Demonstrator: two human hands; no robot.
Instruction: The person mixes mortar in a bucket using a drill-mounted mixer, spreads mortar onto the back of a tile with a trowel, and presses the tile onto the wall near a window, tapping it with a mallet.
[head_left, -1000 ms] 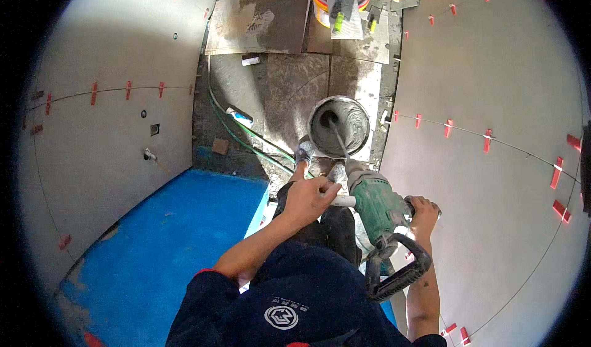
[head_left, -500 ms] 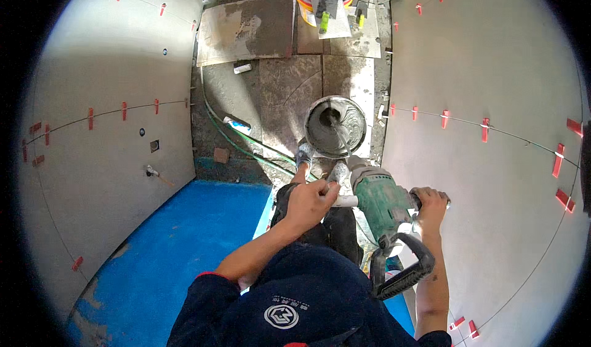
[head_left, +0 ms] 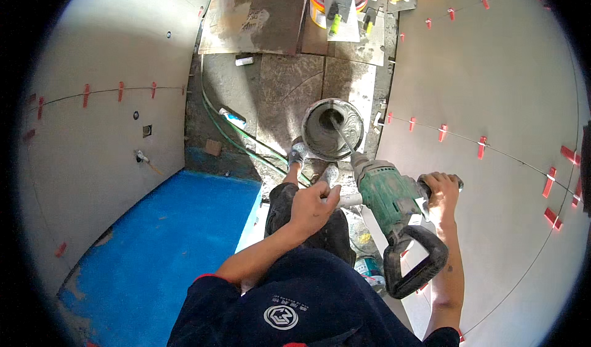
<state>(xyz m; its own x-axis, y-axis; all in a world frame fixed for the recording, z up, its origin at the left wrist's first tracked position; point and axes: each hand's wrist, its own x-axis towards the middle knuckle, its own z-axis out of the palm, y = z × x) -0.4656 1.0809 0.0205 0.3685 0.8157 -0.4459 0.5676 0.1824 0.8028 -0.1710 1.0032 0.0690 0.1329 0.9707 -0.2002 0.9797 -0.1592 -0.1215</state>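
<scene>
Head view: a person mixes grey mortar in a narrow tiled room.

Pale wall tiles with red spacer clips close in on both sides, and a blue floor sheet fills the lower left. At the centre, the green power mixer tilts forward, its shaft dipping into the bucket of grey mortar on the floor, just beyond the person's shoes. Left hand is curled tight around the side handle; right hand is clenched on the opposite grip.
</scene>
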